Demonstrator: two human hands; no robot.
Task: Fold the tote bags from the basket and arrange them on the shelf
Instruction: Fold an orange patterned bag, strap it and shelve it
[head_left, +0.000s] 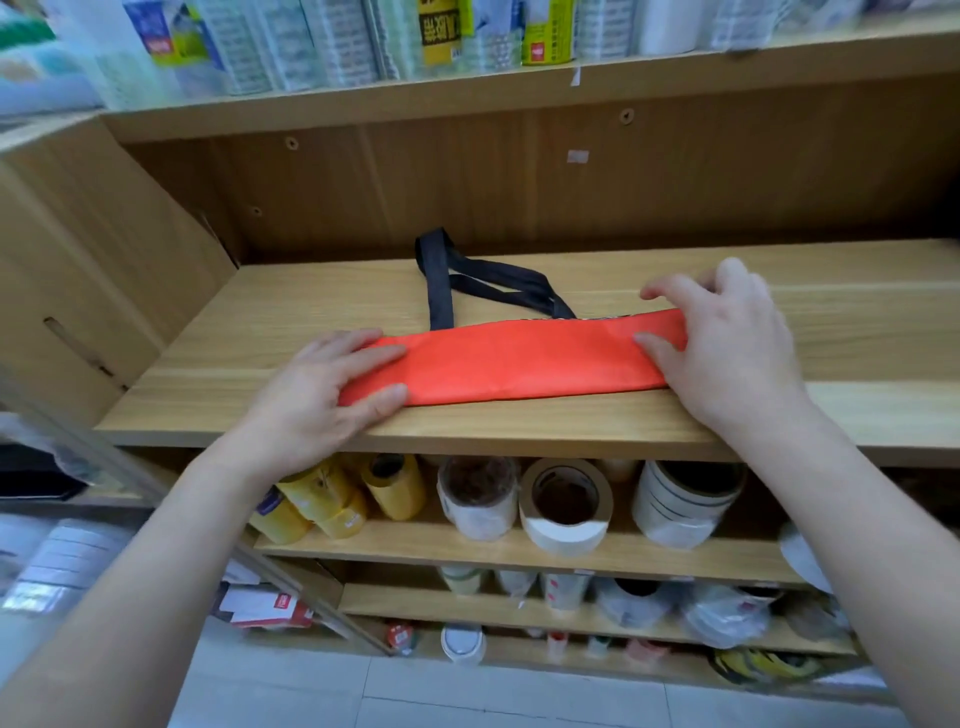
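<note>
An orange tote bag (519, 361) lies folded into a long narrow strip near the front edge of the wooden shelf (779, 421). Its black handles (483, 280) stretch toward the back of the shelf. My left hand (322, 395) presses flat on the strip's left end with straight fingers. My right hand (727, 343) is at the right end, thumb on top of the fabric and fingers curled over the far edge. The basket is not in view.
The shelf below holds yellow tape rolls (322, 499) and white and brown tape rolls (566, 504). Lower shelves carry more small packaged goods. Packaged rolls (322, 41) stand on the shelf above. A wooden side panel (78, 249) closes the left side.
</note>
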